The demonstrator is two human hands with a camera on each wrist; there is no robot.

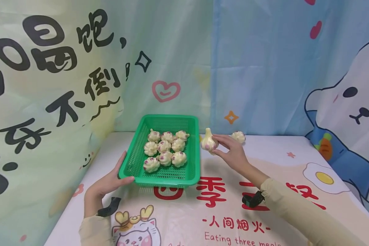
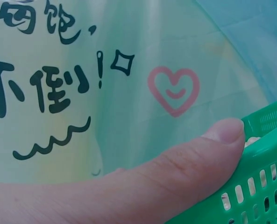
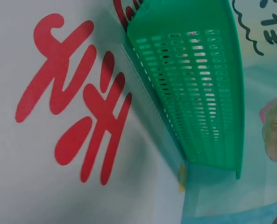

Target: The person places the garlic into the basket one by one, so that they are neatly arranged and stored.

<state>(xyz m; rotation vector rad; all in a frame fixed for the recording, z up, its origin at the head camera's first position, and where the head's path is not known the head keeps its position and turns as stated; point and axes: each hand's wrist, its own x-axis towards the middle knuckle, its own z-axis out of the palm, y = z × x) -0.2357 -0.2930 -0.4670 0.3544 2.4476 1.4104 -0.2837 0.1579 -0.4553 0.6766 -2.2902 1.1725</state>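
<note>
A green plastic basket (image 1: pixel 192 174) with slotted walls holds several garlic bulbs (image 1: pixel 164 146) laid out in rows. My left hand (image 1: pixel 110 179) grips its near left corner, and in the left wrist view the thumb (image 2: pixel 189 163) lies along the rim. Between thumb and fingers, my right hand (image 1: pixel 233 152) pinches one garlic bulb (image 1: pixel 208 141), stem up, just beyond the basket's right rim. Only part of that held bulb (image 3: pixel 275 130) shows at the edge of the right wrist view. Another garlic bulb (image 1: pixel 238 137) lies on the table behind my right hand.
The table is covered by a printed cloth (image 1: pixel 233 232) with red characters and cartoon pictures. A printed curtain (image 1: pixel 178 61) hangs right behind the table's back edge, and another printed sheet (image 1: pixel 49 136) stands along the left side.
</note>
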